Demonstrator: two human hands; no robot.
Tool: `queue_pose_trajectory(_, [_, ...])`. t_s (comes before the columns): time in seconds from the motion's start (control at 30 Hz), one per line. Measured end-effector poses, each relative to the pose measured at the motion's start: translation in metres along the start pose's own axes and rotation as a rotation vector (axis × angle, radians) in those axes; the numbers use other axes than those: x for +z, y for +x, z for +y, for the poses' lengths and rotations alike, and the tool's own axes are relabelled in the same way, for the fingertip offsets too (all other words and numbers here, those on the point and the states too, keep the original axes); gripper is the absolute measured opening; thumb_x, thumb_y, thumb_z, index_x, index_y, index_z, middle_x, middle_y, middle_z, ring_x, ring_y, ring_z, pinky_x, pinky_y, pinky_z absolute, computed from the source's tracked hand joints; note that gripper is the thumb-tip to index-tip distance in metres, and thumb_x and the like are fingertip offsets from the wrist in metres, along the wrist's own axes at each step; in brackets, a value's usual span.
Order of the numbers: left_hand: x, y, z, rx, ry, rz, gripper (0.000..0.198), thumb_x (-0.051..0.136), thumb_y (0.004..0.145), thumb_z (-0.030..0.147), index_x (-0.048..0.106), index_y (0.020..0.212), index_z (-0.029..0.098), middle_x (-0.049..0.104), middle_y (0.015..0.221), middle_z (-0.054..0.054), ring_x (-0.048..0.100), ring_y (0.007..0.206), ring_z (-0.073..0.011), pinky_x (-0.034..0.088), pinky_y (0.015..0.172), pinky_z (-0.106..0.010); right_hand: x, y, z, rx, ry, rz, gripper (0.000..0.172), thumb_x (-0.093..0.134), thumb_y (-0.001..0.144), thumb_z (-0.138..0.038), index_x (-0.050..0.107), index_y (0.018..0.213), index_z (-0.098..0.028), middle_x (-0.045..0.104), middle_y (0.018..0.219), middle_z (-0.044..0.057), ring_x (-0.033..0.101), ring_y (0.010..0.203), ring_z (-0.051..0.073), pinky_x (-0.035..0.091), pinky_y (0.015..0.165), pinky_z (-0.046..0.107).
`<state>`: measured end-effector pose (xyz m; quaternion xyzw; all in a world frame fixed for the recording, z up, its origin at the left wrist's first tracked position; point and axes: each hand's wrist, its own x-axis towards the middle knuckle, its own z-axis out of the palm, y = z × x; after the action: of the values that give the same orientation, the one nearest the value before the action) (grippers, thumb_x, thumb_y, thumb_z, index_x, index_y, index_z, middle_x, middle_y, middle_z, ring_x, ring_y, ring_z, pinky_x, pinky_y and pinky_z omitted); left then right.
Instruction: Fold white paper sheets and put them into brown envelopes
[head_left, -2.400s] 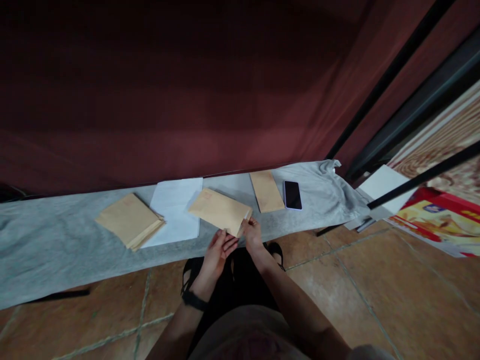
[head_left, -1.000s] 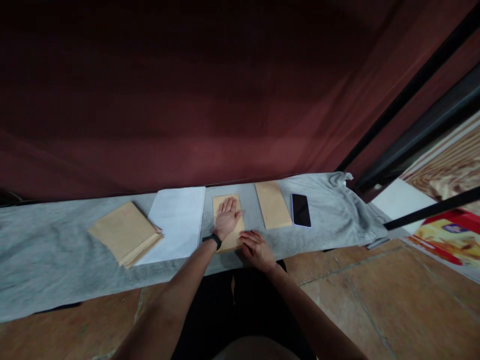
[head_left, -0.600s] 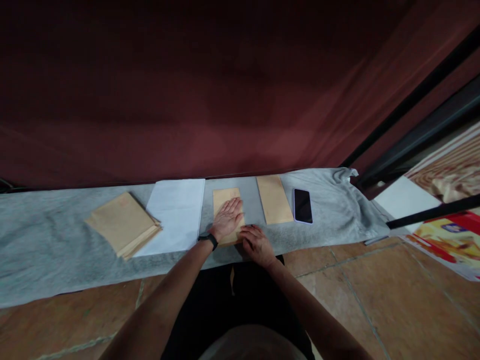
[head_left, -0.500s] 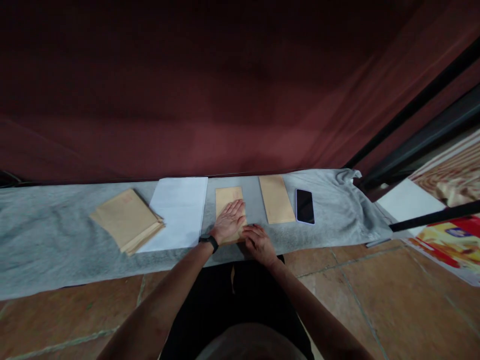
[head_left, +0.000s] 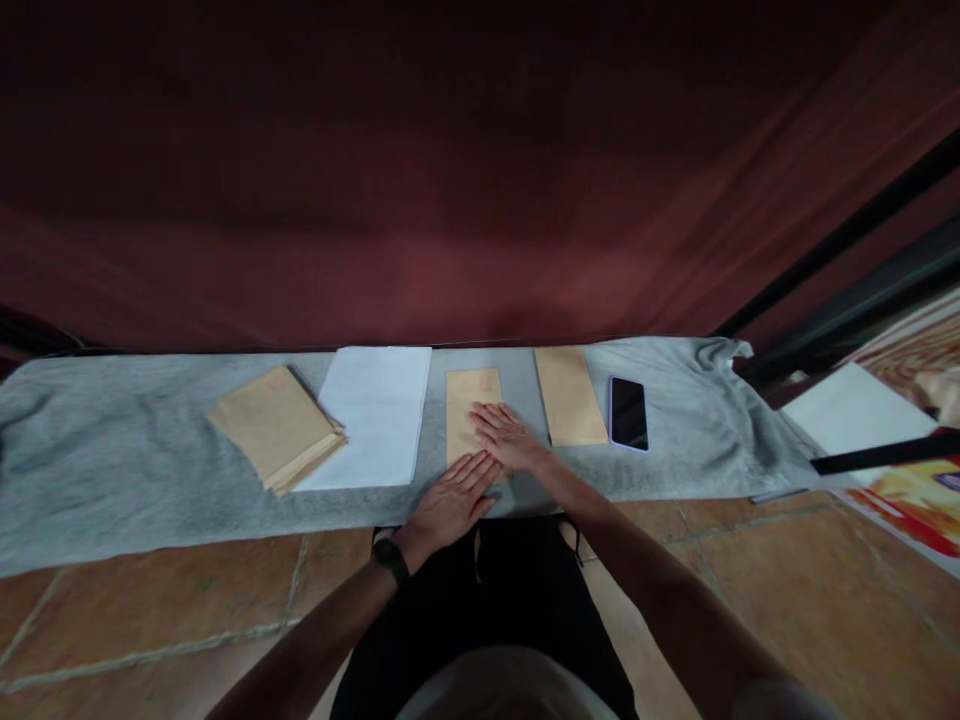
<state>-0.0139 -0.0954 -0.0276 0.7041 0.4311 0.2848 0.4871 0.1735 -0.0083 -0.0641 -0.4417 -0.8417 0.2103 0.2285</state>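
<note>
A brown envelope (head_left: 466,400) lies upright before me on the grey cloth. Flat on its lower left part rests my left hand (head_left: 450,500), fingers stretched out and holding nothing. My right hand (head_left: 504,435) lies flat across the envelope's middle and right edge, fingers extended, its fingertips just above those of my left hand. Left of the envelope is a stack of white paper (head_left: 382,415), partly overlapped by a fanned pile of brown envelopes (head_left: 277,420). To the right lies another brown envelope or small stack (head_left: 571,397).
A phone (head_left: 628,413) with a dark screen lies right of the brown envelopes. The grey cloth (head_left: 112,440) covers a long narrow surface against a dark red hanging fabric (head_left: 420,280). Black bars, a white panel (head_left: 855,410) and a colourful printed sheet stand at the right.
My left hand has slid down to the envelope's lower edge. My right hand has moved up from the lower right corner and flattened onto the envelope. The view has shifted slightly left.
</note>
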Motion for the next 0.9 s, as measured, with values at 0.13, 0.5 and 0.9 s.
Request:
queue_pose_trajectory(0.13, [-0.001, -0.008, -0.001, 0.076, 0.081, 0.005, 0.046, 0.072, 0.086, 0.039, 0.066, 0.131, 0.03, 0.059, 0.146, -0.004, 0.048, 0.142, -0.0236, 0.019, 0.127, -0.041, 0.0, 0.033, 0.019, 0.048, -0.101, 0.035, 0.051, 0.053, 0.1, -0.032, 0.047, 0.15, -0.026, 0.034, 0.163, 0.005, 0.03, 0.152, 0.023, 0.016, 0.127, 0.049])
queue_pose_trajectory(0.5, [-0.004, -0.007, -0.005, 0.121, 0.11, 0.023, 0.039, 0.066, 0.09, 0.031, 0.067, 0.129, 0.031, 0.062, 0.143, -0.005, 0.052, 0.139, -0.0232, 0.024, 0.126, -0.042, 0.006, 0.05, 0.026, 0.165, -0.135, 0.074, 0.06, 0.044, 0.101, -0.042, 0.038, 0.155, -0.015, 0.032, 0.163, 0.012, 0.027, 0.153, 0.025, 0.015, 0.127, 0.049])
queue_pose_trajectory(0.9, [-0.003, -0.008, -0.027, 0.377, 0.614, 0.024, 0.042, 0.051, 0.1, 0.03, 0.058, 0.14, 0.023, 0.06, 0.145, -0.006, 0.053, 0.138, -0.02, 0.037, 0.121, -0.044, 0.002, -0.015, -0.001, 0.11, -0.272, -0.115, 0.057, 0.031, 0.106, -0.038, 0.033, 0.157, -0.013, 0.026, 0.165, 0.01, 0.024, 0.154, 0.02, 0.016, 0.128, 0.043])
